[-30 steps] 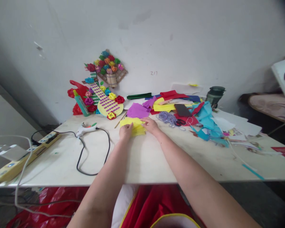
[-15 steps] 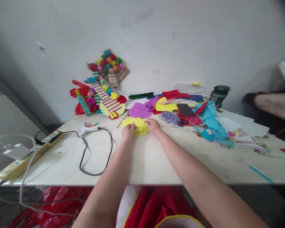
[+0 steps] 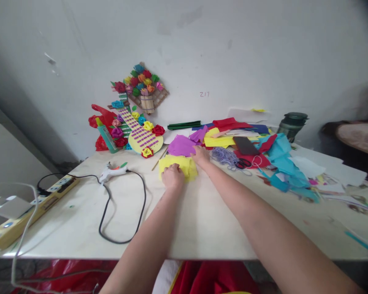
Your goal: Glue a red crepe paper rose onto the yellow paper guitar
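A folded sheet of yellow crepe paper (image 3: 188, 166) lies flat on the table in front of me. My left hand (image 3: 173, 176) rests on its near side, fingers curled down onto the sheet. Just beyond is a piece of purple crepe paper (image 3: 180, 145). My right hand (image 3: 200, 157) is at its lower right edge, with fingertips closed on that edge beside the yellow sheet's upper right corner. Exactly how the fingertips grip is too small to make out. A thin stick (image 3: 159, 159) lies left of the yellow paper.
Left are a glue gun (image 3: 113, 173) with looping cord, a power strip (image 3: 33, 214), a glue bottle (image 3: 106, 136) and a flower-decorated paper guitar (image 3: 145, 141). Right are purple yarn (image 3: 223, 157), scissors (image 3: 243, 163), a dark phone-like slab (image 3: 245, 145), blue crepe paper (image 3: 283, 157) and a dark bottle (image 3: 292, 125).
My right hand has left the yellow paper's edge and moved up to the purple paper. My left hand has shifted right and lower on the yellow sheet. The view has tilted slightly.
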Action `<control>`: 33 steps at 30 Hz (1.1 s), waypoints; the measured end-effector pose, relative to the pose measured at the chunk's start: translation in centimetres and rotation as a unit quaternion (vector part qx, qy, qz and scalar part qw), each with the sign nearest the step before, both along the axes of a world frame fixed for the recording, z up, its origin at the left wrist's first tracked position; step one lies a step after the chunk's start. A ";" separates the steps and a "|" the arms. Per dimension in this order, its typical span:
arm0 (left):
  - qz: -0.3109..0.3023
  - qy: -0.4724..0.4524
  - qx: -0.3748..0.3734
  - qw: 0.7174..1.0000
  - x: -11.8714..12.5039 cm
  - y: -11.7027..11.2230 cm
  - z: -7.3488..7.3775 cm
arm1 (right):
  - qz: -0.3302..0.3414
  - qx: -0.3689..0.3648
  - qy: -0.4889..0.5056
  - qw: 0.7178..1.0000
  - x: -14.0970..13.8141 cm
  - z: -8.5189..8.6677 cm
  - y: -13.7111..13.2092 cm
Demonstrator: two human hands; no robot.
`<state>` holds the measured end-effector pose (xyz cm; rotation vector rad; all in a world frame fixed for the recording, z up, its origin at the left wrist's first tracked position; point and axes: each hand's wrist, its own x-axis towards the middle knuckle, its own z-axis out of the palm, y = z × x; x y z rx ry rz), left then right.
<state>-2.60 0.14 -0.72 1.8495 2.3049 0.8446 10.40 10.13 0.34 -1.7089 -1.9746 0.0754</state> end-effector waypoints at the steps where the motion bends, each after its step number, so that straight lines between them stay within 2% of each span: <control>1: -0.001 -0.006 0.003 1.000 0.0 0.0 -0.1 | 0.004 -0.009 0.001 1.000 -0.1 0.1 0.6; 6: 0.006 -0.025 -0.013 1.000 -0.1 -0.1 0.0 | 0.016 -0.046 -0.032 0.998 -0.6 0.6 3.4; 12: 0.000 -0.020 -0.014 1.000 0.0 -0.1 0.2 | 0.023 -0.020 -0.092 0.995 -1.6 1.0 5.9; 15: -0.004 -0.018 -0.010 1.000 0.0 -0.1 0.0 | 0.028 -0.035 -0.105 0.993 -2.1 1.2 7.1; 23: -0.011 -0.006 -0.022 1.000 0.1 -0.1 0.0 | -0.013 -0.066 -0.129 0.989 -2.9 2.6 8.0; 28: -0.009 -0.010 -0.030 0.999 0.2 -0.2 0.2 | 0.010 -0.058 -0.105 0.993 -2.8 3.1 8.1; 33: -0.005 -0.002 -0.018 1.000 0.2 -0.1 0.1 | -0.004 -0.019 -0.008 1.000 -2.3 3.7 8.2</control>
